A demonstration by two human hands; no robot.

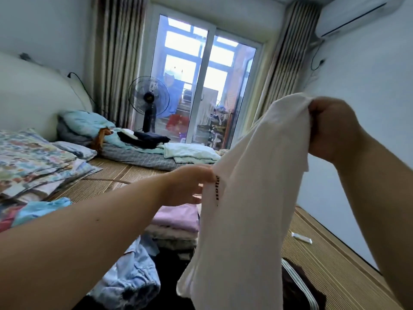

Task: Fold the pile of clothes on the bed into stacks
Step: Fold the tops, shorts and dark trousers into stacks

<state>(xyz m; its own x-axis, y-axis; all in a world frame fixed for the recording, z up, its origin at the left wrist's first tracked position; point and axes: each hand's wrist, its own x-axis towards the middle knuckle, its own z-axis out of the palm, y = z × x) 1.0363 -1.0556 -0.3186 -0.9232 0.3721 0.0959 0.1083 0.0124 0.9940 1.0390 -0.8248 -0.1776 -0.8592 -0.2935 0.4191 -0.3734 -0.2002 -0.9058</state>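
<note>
White shirt (245, 198) held up above bed (330, 271), hanging lengthwise. Right grip (333, 128) clenched round its top edge; left grip (190, 184) pinching its side by the black lettering. Below: folded stack (176, 218), pink on top; loose blue garment (131, 278) beside it.

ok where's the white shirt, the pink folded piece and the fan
white shirt (245, 220): head view, middle of the hanging cloth
pink folded piece (176, 217): head view, its top face
fan (149, 97): head view, dark hub of the grille
</note>
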